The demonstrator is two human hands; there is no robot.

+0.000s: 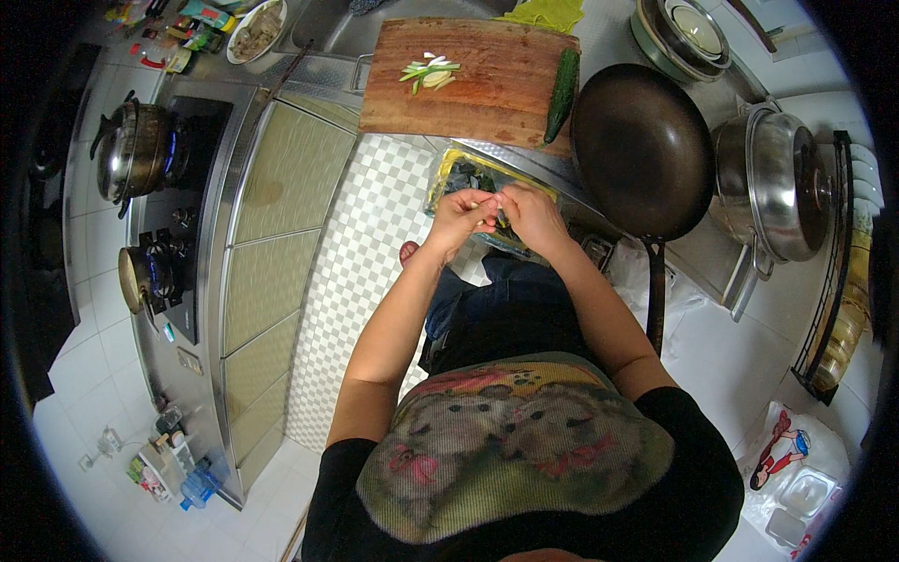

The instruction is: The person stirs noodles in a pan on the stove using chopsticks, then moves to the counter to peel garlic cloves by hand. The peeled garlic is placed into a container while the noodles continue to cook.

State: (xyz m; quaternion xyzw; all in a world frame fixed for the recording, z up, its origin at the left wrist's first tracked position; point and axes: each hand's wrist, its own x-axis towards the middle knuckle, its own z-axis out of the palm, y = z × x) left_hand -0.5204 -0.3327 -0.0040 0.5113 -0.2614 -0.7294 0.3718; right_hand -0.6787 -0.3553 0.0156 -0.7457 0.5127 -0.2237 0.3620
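My left hand [457, 221] and my right hand [532, 217] meet with fingers pinched on something small and pale that I cannot make out. Beneath them is a bin with a yellow-edged liner [437, 176], dark scraps inside. Just beyond, a wooden cutting board [403, 112] bears a small pile of cut scallion and pale slices [429, 73] and a whole cucumber [562, 94]. A large black frying pan [641, 150] sits right of the board.
A sink [342, 42] lies behind the board, beside a bowl of raw food [253, 33]. Left is a gas stove [197, 234] with a steel pot [131, 150] and small pan [134, 276]. Right are stacked bowls [655, 51] and a lidded pot [768, 178]. Tiled floor [342, 244] shows below.
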